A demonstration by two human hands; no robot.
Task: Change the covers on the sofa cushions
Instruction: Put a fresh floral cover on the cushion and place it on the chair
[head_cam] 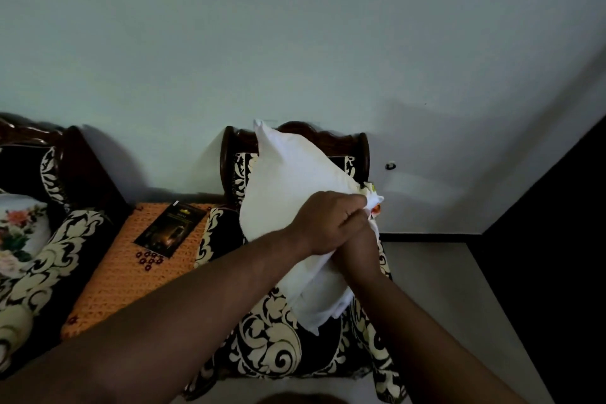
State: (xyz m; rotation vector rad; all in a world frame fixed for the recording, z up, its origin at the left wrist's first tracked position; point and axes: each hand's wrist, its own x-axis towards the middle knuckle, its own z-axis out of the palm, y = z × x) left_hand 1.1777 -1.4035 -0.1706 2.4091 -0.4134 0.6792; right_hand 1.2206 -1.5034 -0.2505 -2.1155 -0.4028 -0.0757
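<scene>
A white cushion (288,193) is held up over the seat of a black-and-cream patterned armchair (272,344). My left hand (328,223) is clenched on its right edge. There a bit of floral cover (372,197) peeks out past my fingers. My right hand (357,249) lies just under the left one, its fingers closed on the same white fabric. A second cushion in a floral cover (18,233) lies on the sofa at the far left.
An orange crocheted side table (131,272) stands between sofa and armchair, with a dark card (170,226) and several small dark rings (149,259) on it. A pale wall rises behind. A dark panel (551,256) stands at the right beside pale floor (442,289).
</scene>
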